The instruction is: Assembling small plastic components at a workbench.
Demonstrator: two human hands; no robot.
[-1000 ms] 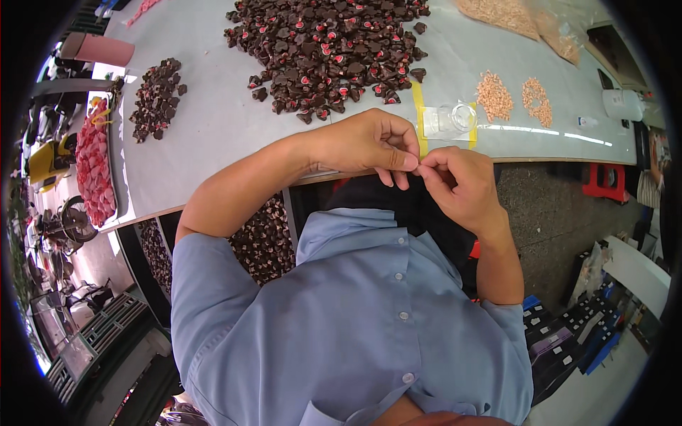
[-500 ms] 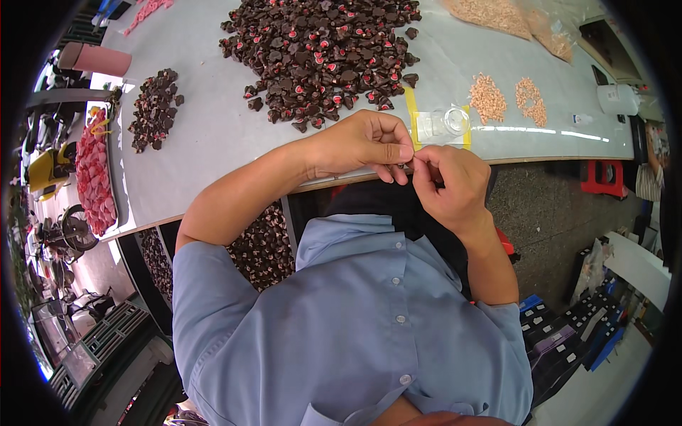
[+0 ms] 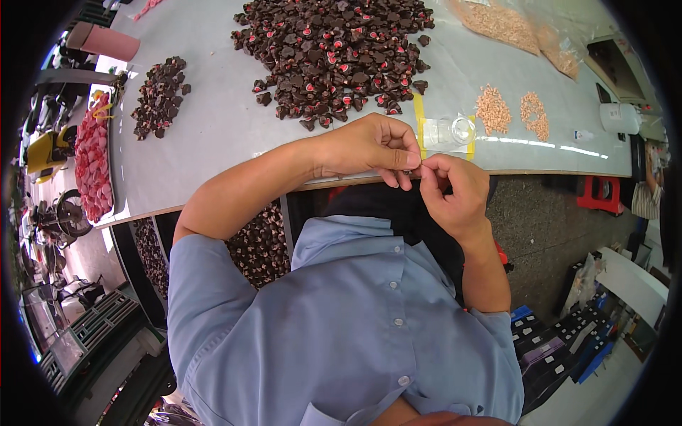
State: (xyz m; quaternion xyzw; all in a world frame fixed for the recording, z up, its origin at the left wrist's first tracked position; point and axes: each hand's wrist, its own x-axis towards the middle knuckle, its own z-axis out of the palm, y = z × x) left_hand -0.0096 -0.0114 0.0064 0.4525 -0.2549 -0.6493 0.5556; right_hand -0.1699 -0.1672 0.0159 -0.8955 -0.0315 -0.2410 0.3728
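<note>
My left hand [image 3: 369, 145] and my right hand [image 3: 455, 192] meet fingertip to fingertip at the near edge of the white table [image 3: 213, 135]. Together they pinch a tiny dark piece [image 3: 414, 171], mostly hidden by the fingers. A big heap of dark brown parts with red spots [image 3: 334, 50] lies just beyond the hands. A small clear cup [image 3: 455, 131] stands on a yellow-taped patch right beside my left hand's knuckles.
A smaller dark pile [image 3: 160, 96] lies at the table's left. Two small heaps of orange pellets [image 3: 511, 113] and clear bags [image 3: 497, 21] sit at the right. A tray of red pieces [image 3: 89, 163] stands left; boxes of dark parts [image 3: 259, 245] under the table.
Both hands stay pinched together at the table edge; the fingertips have shifted only slightly against each other.
</note>
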